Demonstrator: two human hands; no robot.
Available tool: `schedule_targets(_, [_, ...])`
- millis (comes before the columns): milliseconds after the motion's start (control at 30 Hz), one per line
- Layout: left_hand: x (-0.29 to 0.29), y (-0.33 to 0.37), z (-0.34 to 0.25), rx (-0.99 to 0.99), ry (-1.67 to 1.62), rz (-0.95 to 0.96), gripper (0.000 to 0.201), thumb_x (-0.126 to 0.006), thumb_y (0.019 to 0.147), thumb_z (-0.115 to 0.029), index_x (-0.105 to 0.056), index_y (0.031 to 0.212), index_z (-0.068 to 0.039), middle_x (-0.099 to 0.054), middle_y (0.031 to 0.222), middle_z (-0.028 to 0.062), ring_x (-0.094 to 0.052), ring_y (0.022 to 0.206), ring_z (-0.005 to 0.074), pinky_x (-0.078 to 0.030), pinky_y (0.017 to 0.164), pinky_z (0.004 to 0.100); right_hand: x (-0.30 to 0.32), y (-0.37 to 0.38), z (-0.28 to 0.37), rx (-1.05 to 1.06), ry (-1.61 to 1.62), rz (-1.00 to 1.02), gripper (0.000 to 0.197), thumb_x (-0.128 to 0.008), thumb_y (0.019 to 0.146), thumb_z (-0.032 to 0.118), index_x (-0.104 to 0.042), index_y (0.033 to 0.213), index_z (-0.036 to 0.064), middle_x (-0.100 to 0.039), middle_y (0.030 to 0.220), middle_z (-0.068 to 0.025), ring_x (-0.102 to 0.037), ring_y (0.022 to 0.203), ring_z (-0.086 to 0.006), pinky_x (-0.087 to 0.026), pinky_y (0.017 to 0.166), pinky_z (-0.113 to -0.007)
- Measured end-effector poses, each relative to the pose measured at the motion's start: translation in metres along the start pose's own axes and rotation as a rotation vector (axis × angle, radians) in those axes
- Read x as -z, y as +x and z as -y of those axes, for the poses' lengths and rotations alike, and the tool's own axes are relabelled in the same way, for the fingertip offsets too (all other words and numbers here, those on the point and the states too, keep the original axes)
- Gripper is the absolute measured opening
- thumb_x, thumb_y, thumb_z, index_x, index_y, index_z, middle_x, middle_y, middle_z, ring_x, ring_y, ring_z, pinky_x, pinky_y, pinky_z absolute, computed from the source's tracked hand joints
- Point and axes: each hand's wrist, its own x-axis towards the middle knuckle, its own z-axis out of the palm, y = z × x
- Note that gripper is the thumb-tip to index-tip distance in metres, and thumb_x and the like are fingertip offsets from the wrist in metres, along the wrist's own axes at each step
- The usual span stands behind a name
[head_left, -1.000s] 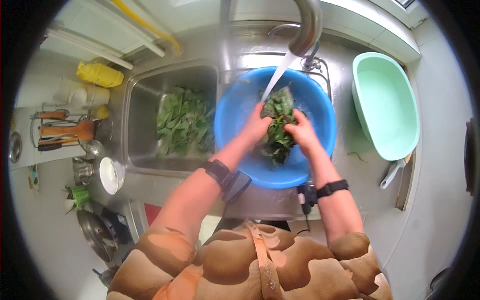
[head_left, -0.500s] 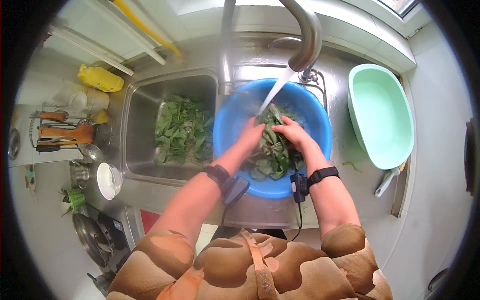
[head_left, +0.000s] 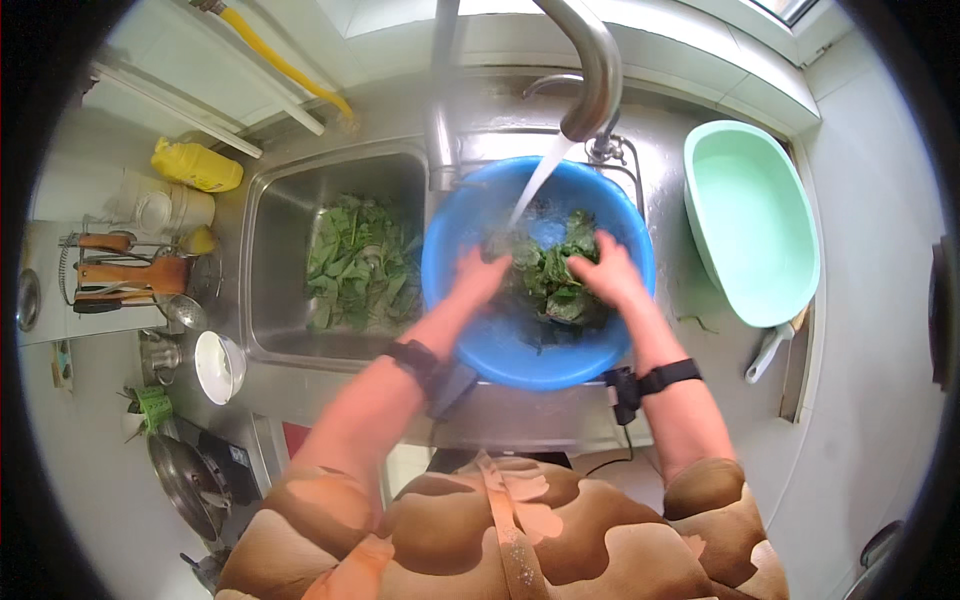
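Dark leafy greens (head_left: 560,275) lie wet in a blue basin (head_left: 640,225) of water. A stream from the metal faucet (head_left: 592,95) falls into the basin near its middle. My left hand (head_left: 482,276) is at the left side of the greens, somewhat blurred, with thumb and fingers apart. On their right side, my right hand (head_left: 612,272) has its thumb and fingers spread, the thumb against the leaves. Neither hand is closed round them. More leafy greens (head_left: 358,262) are heaped in the left sink bowl (head_left: 285,300).
A mint-green tub (head_left: 755,225) stands on the right counter, with a white-handled tool (head_left: 768,355) beside it. Along the left are a yellow bottle (head_left: 197,165), hanging utensils (head_left: 125,270), a white bowl (head_left: 220,364) and a pan (head_left: 185,485).
My hands have moved apart, the left leftward and the right slightly rightward. The greens between them have shifted and loosened in the basin.
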Motion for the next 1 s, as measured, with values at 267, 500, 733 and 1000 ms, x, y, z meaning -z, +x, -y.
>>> schedule_targets(267, [0.016, -0.016, -0.039, -0.608, -0.214, 0.075, 0.045, -0.046, 0.066, 0.003, -0.053, 0.11, -0.005, -0.055, 0.104, 0.0106, -0.052, 0.096, 0.0192, -0.038, 0.089, 0.0279, 0.019, -0.005, 0.021, 0.293, 1.06, 0.207, 0.046, -0.05, 0.066, -0.002, -0.051, 0.112, -0.0005, -0.058, 0.099, -0.007, -0.054, 0.092, -0.0148, -0.041, 0.082, -0.025])
schedule_targets(500, [0.01, 0.017, -0.012, -0.223, -0.089, -0.058, 0.054, -0.047, 0.07, -0.003, -0.041, 0.124, -0.009, -0.041, 0.128, 0.0144, -0.043, 0.114, 0.0255, -0.036, 0.093, 0.032, -0.01, 0.062, 0.018, 0.283, 0.06, 0.05, 0.062, -0.059, 0.067, 0.024, -0.042, 0.126, 0.0141, -0.05, 0.12, -0.0168, -0.046, 0.112, -0.0314, -0.036, 0.095, -0.036])
schedule_targets(733, [0.0, 0.0, -0.04, -0.098, -0.493, 0.21, 0.055, -0.047, 0.069, 0.001, -0.039, 0.123, -0.006, -0.049, 0.105, 0.007, -0.047, 0.1, 0.0187, -0.041, 0.083, 0.0286, -0.014, 0.047, 0.031, 0.344, 0.574, 0.397, 0.064, -0.057, 0.063, 0.008, -0.042, 0.125, 0.0046, -0.057, 0.107, -0.0128, -0.055, 0.098, -0.0237, -0.041, 0.088, -0.03])
schedule_targets(1000, [0.049, -0.022, -0.036, -0.52, -0.136, 0.317, 0.056, -0.05, 0.071, -0.015, -0.043, 0.126, -0.008, -0.033, 0.134, 0.0182, -0.03, 0.126, 0.0256, -0.025, 0.1, 0.0313, 0.063, -0.022, -0.005, 0.315, 0.29, 0.361, 0.058, -0.053, 0.068, 0.006, -0.044, 0.125, 0.0074, -0.039, 0.132, -0.0143, -0.038, 0.121, -0.024, -0.03, 0.1, -0.032])
